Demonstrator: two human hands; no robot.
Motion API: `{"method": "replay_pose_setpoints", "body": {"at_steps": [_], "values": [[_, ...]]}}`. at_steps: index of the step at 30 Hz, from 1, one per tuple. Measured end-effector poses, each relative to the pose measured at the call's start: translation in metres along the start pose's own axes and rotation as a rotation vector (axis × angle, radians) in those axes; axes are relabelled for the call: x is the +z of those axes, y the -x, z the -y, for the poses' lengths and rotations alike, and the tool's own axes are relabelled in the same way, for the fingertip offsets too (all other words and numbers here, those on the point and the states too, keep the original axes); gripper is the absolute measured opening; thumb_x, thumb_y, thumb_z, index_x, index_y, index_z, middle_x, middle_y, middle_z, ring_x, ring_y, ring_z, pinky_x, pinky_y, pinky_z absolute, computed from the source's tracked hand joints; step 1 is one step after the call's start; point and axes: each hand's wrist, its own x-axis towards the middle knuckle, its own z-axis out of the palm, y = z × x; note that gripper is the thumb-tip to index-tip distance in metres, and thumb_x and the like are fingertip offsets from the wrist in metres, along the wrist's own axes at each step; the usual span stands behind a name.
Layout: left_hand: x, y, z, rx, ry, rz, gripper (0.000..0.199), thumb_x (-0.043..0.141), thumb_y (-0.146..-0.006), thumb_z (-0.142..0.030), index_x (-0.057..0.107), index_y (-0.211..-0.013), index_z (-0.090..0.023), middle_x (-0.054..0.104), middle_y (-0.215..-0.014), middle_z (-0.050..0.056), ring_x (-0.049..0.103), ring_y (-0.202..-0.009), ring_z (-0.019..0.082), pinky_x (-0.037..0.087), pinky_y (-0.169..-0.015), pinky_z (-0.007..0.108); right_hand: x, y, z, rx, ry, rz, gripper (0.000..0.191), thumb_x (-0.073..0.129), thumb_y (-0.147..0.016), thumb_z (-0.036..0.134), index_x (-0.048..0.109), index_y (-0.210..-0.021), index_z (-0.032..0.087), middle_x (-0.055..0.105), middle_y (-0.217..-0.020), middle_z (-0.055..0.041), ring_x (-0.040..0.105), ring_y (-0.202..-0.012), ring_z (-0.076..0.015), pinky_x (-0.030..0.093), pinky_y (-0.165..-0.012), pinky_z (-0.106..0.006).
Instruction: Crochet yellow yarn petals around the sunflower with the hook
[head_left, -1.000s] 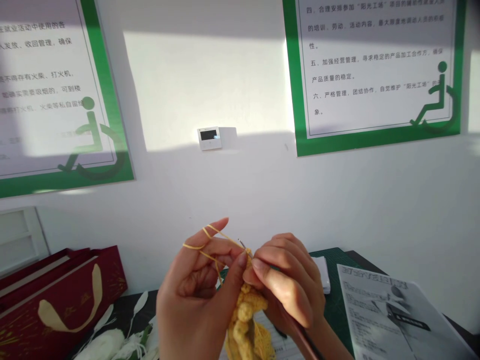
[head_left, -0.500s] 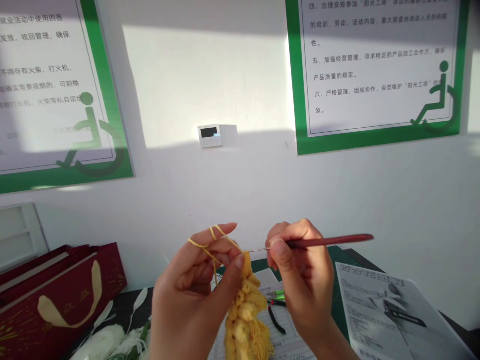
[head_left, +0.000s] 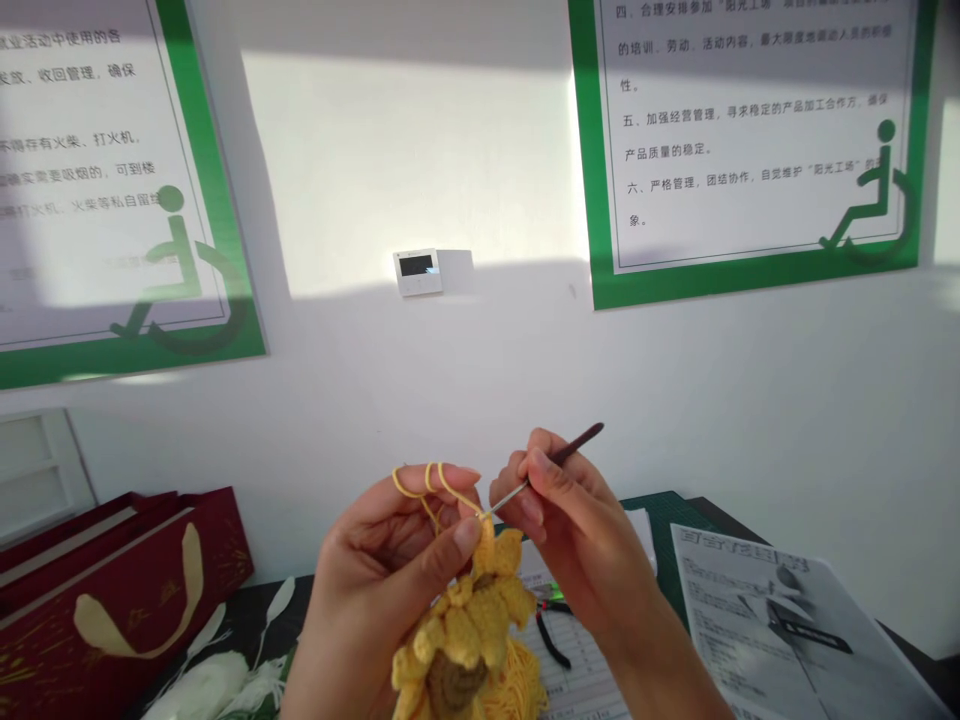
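Right fingers (head_left: 534, 482) pinch a crochet hook (head_left: 571, 450), now swung up from level, its tip at the yellow crochet flower (head_left: 465, 635), held by left fingers (head_left: 416, 510) looped with yarn (head_left: 448, 488)

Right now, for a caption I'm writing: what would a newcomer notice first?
The yellow crocheted flower hangs at bottom centre, below the left hand, whose fingers carry looped yellow yarn. The right hand pinches a dark-handled crochet hook above it. On the wall at upper right, a green-bordered poster stands out.

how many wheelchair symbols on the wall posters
2: one wheelchair symbol at the lower right of the left poster, another at the lower right of the right poster.
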Motion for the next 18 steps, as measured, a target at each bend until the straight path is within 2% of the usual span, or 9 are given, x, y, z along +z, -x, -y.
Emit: {"method": "replay_pose_setpoints", "body": {"at_steps": [2, 4, 8, 12, 15, 18], "values": [[0.001, -0.002, 0.001, -0.015, -0.003, -0.031, 0.021, 0.095, -0.062, -0.014, 0.083, -0.078, -0.019, 0.076, -0.068, 0.003, 0.067, -0.056, 0.011, 0.057, -0.058, 0.019, 0.003, -0.001, -0.005, 0.076, -0.086, -0.001, 0.040, 0.071, -0.093, 0.042, 0.044, -0.071, 0.022, 0.046, -0.061, 0.0060, 0.038, -0.059, -0.0110, 0.034, -0.060, -0.025], [0.001, -0.003, 0.003, 0.018, -0.031, -0.054, 0.024, 0.095, -0.064, -0.014, 0.085, -0.085, -0.019, 0.076, -0.070, 0.003, 0.069, -0.060, 0.013, 0.058, -0.059, 0.020, 0.004, -0.001, -0.008, 0.090, -0.125, -0.028, 0.041, 0.074, -0.091, 0.041, 0.044, -0.071, 0.022, 0.049, -0.063, 0.0062, 0.039, -0.060, -0.0101, 0.035, -0.061, -0.024], [0.002, -0.004, 0.006, 0.096, -0.057, -0.085, 0.048, 0.095, -0.062, -0.013, 0.083, -0.108, -0.020, 0.073, -0.076, 0.000, 0.071, -0.066, 0.015, 0.058, -0.060, 0.020, 0.006, 0.000, -0.011, 0.007, -0.090, -0.057, 0.041, 0.078, -0.088, 0.042, 0.044, -0.074, 0.023, 0.054, -0.064, 0.0066, 0.044, -0.060, -0.0104, 0.038, -0.062, -0.025], [0.004, 0.000, 0.009, 0.103, -0.027, -0.074, 0.046, 0.094, -0.066, -0.014, 0.081, -0.109, -0.022, 0.072, -0.073, 0.000, 0.070, -0.063, 0.014, 0.059, -0.062, 0.022, 0.009, 0.000, -0.016, -0.085, -0.041, -0.026, 0.037, 0.077, -0.089, 0.040, 0.045, -0.077, 0.024, 0.054, -0.066, 0.0068, 0.045, -0.058, -0.0105, 0.040, -0.059, -0.026], [0.011, 0.004, 0.011, 0.141, -0.001, -0.084, 0.040, 0.094, -0.065, -0.011, 0.083, -0.102, -0.021, 0.071, -0.067, -0.002, 0.065, -0.057, 0.010, 0.056, -0.059, 0.017, 0.008, 0.002, -0.016, -0.260, 0.072, -0.044, 0.026, 0.072, -0.093, 0.033, 0.049, -0.083, 0.025, 0.057, -0.071, 0.0055, 0.049, -0.059, -0.0112, 0.042, -0.057, -0.025], [0.021, 0.010, 0.012, 0.142, 0.003, -0.128, 0.039, 0.094, -0.063, -0.010, 0.084, -0.100, -0.022, 0.073, -0.068, -0.001, 0.067, -0.060, 0.010, 0.056, -0.060, 0.016, 0.000, 0.008, -0.008, -0.642, 0.505, -0.080, 0.012, 0.068, -0.093, 0.018, 0.061, -0.091, 0.027, 0.062, -0.077, 0.0025, 0.058, -0.069, -0.0152, 0.045, -0.061, -0.029]]}}
